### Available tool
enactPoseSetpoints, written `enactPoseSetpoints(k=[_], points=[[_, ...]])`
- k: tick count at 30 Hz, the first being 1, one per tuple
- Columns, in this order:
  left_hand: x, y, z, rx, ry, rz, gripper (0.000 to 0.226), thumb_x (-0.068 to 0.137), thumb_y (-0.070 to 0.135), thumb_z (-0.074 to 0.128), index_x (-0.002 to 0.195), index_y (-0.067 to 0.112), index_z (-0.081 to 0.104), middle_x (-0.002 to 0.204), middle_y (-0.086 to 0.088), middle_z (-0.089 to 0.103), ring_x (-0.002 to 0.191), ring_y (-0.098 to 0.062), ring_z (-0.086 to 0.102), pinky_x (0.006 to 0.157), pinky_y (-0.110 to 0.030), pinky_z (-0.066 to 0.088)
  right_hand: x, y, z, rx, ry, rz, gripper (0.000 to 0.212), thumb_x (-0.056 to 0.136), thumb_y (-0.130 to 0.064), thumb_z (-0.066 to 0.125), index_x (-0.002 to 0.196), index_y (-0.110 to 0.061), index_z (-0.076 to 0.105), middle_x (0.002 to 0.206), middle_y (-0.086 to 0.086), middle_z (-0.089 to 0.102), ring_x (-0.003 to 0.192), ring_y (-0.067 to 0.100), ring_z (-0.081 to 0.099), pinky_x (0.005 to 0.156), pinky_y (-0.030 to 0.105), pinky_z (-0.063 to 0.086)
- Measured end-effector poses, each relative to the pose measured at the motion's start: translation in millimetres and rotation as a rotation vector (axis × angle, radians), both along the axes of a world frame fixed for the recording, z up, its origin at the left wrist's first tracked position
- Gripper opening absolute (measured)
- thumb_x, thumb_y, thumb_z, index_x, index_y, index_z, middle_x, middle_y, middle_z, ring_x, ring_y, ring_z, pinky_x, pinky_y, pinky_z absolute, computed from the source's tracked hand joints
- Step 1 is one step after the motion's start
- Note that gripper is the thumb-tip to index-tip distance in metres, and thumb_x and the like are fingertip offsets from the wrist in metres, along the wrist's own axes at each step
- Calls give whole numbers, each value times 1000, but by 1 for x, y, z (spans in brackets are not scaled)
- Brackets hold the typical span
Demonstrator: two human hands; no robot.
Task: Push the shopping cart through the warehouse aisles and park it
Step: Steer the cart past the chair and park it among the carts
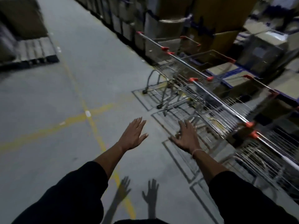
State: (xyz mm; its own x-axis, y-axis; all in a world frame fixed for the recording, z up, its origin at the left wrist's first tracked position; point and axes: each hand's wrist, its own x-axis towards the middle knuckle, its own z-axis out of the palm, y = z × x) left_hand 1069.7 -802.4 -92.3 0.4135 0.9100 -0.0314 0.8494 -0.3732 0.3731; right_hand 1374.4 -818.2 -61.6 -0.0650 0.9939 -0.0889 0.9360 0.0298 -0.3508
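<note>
Your left hand [133, 136] and right hand [186, 137] are both spread, holding nothing, above the floor [48, 97]. The carts [202, 94] stand in a row along the shelving at right, untouched. Judged step: parking done or fetching; next, grip a handle [189, 64].

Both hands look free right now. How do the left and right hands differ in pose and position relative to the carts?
The left hand hangs over bare grey floor near the yellow line, apart from the carts; the right hand reaches nearer the row of parked carts. The right wrist carries a thin band; the left wrist is bare. Both are open, palm down, holding nothing.
</note>
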Motion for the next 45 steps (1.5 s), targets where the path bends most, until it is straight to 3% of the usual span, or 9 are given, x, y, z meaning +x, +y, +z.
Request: enactPoseSetpoints(k=[3, 7, 10, 16, 23, 27, 34, 38, 45], points=[[-88, -16, -7, -19, 2, 131, 89, 96, 77, 14, 165, 21, 14, 173, -7, 2, 159, -30, 3, 127, -52, 12, -78, 24, -6, 21, -36, 97, 123, 65, -95, 31, 161, -19, 30, 168, 15, 23, 156, 33, 16, 125, 55, 8], [-189, -42, -10, -23, -6, 308, 97, 91, 83, 5, 165, 20, 14, 173, -5, -1, 159, -28, 1, 126, -49, 9, -180, 44, -5, -8, -11, 230, 127, 61, -99, 22, 164, -25, 18, 172, 7, 10, 158, 27, 3, 125, 55, -7], [-248, -62, -9, -6, -9, 431, 100, 89, 85, 2, 165, 21, 15, 173, -4, -1, 159, -27, 1, 126, -48, 9, -246, 58, -8, -11, 11, 339, 131, 59, -104, 17, 165, -28, 14, 172, 5, 6, 159, 26, -1, 124, 57, -8], [-344, -85, -25, -12, 14, 648, 86, 98, 76, 14, 164, 22, 17, 173, -4, 0, 159, -26, 2, 127, -51, 15, -365, 104, -18, 0, 40, 547, 136, 55, -109, 6, 164, -29, 17, 172, 6, 10, 159, 26, 1, 124, 56, -8], [-424, -68, -25, 10, 12, 888, 103, 84, 85, -6, 165, 23, 6, 172, -2, -11, 158, -21, -9, 126, -36, -3, -484, 180, -24, 0, 41, 754, 138, 52, -109, 3, 164, -29, 19, 172, 6, 9, 159, 27, -1, 124, 56, -9], [-469, -40, -16, 38, 27, 996, 94, 89, 80, 2, 165, 25, 6, 171, -2, -12, 154, -14, -14, 125, -36, -3, -546, 231, -21, 13, 28, 851, 137, 53, -109, 3, 164, -30, 19, 172, 5, 9, 159, 26, -1, 124, 57, -10], [-535, 17, -7, 72, -16, 1157, 91, 93, 77, 14, 166, 23, 9, 172, -3, -10, 158, -19, -9, 127, -41, 6, -653, 322, -3, 4, -5, 1028, 136, 55, -109, 4, 164, -30, 18, 172, 5, 9, 159, 27, -1, 123, 58, -9], [-568, 37, -15, 64, -32, 1210, 94, 91, 81, 10, 165, 24, 7, 172, -4, -10, 159, -22, -8, 128, -42, 6, -716, 349, -6, -17, -21, 1108, 129, 59, -106, 13, 164, -30, 16, 172, 4, 7, 159, 25, -3, 123, 57, -12], [-681, 70, -40, 46, -45, 1318, 79, 103, 63, 32, 165, 28, -2, 171, -2, -19, 158, -21, -16, 128, -44, 3, -866, 386, -29, -35, -71, 1216, 119, 67, -99, 19, 164, -31, 15, 172, 3, 9, 159, 25, -3, 122, 60, -13]])
